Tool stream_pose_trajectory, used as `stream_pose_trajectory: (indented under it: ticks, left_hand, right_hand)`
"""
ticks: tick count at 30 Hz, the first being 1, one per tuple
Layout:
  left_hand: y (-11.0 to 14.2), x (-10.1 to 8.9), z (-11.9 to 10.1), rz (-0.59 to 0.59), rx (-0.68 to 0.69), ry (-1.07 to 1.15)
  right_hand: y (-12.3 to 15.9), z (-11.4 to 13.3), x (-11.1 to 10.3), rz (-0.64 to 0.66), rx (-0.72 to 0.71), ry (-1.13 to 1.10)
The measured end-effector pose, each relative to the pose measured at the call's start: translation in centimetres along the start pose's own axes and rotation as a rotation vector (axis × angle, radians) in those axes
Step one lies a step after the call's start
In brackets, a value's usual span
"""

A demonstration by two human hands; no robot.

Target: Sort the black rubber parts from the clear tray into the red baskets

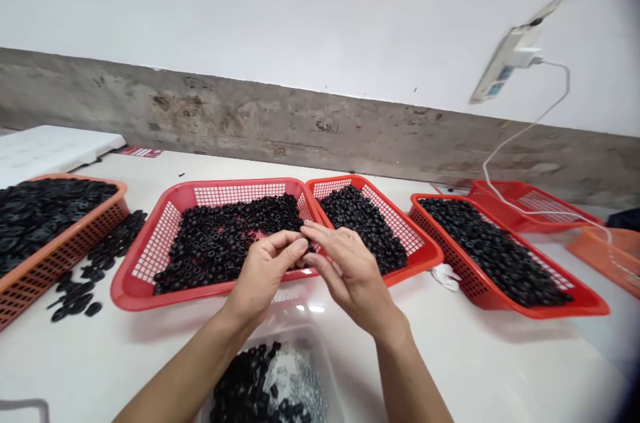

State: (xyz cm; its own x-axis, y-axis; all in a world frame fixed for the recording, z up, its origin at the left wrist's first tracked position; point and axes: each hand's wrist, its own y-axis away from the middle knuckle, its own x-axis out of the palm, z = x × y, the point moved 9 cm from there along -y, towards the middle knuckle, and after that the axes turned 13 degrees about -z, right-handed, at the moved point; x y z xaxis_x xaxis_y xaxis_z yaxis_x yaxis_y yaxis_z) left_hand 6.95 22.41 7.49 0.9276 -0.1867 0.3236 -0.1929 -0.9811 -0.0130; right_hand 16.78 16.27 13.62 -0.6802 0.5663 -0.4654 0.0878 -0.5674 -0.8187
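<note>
Between the fingertips of both hands, over the front right corner of the nearest red plastic basket (200, 291), is a small black part (311, 247), mostly hidden by the fingers. The left hand (265, 269) seems to pinch it between thumb and forefinger; the right hand (353, 266) brings its thumb and fingers up to the same spot, though I cannot tell whether it grips the part or only steadies it.

If the part is like the black rings (215, 249) heaped in that basket, it should be very light and hard to damage. The material is unclear: rubber would give a little under the thumb, hard plastic would not. The rounded outside may roll or slip under an uneven squeeze, so the surest hold is likely thumb and fingertip on opposite sides of the rim, with light pressure and the hole left clear. A single ring is probably easiest to lift from the top of the heap, where neighbours crowd it least.

In front of the basket, below the forearms, a clear plastic tub (331, 376) holds black pieces (247, 376) beside small silvery pieces (305, 373); those look metallic, so probably stiffer and, gathered together, heavier to scoop
</note>
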Motion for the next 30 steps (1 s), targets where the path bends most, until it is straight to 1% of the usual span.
stream_pose_trajectory:
  ticks: [3, 6, 8, 9, 12, 17, 20, 22, 25, 28, 30]
  left_hand:
    - [0.1, 0.0, 0.1, 0.009, -0.006, -0.012]
    - [0.0, 0.0, 0.3, 0.013, -0.014, 0.002]
    - [0.0, 0.0, 0.5, 0.010, -0.012, 0.002]
    - [-0.1, 0.0, 0.5, 0.008, -0.008, -0.003]
    - [-0.2, -0.1, 0.4, 0.004, 0.005, -0.024]
    - [-0.3, -0.3, 0.6, -0.003, -0.035, -0.003]
    - [-0.2, 0.0, 0.7, 0.030, -0.046, 0.022]
    - [-0.1, 0.2, 0.7, 0.042, -0.044, 0.024]
    - [0.0, 0.3, 0.9, 0.043, -0.062, 0.014]
    - [0.0, 0.4, 1.1, 0.055, -0.073, 0.000]
    - [-0.1, 0.5, 1.0, 0.084, -0.072, -0.012]
  right_hand:
    - [-0.1, -0.9, -0.5, -0.051, 0.104, -0.113]
    - [0.0, -1.7, -0.5, -0.097, 0.211, -0.179]
    - [0.1, -1.8, -0.5, -0.120, 0.244, -0.187]
    - [0.1, -1.7, -0.5, -0.127, 0.239, -0.176]
    - [0.1, -0.9, -0.7, -0.119, 0.159, -0.080]
    - [0.1, 0.5, 0.1, -0.029, -0.001, 0.149]
    - [0.1, 1.1, 0.4, -0.070, -0.082, 0.245]
    - [0.2, 1.3, 0.5, -0.097, -0.111, 0.268]
    - [0.3, 1.3, 0.7, -0.089, -0.134, 0.291]
    - [0.3, 1.3, 0.4, -0.101, -0.178, 0.306]
    - [0.2, 1.4, 0.1, -0.120, -0.195, 0.309]
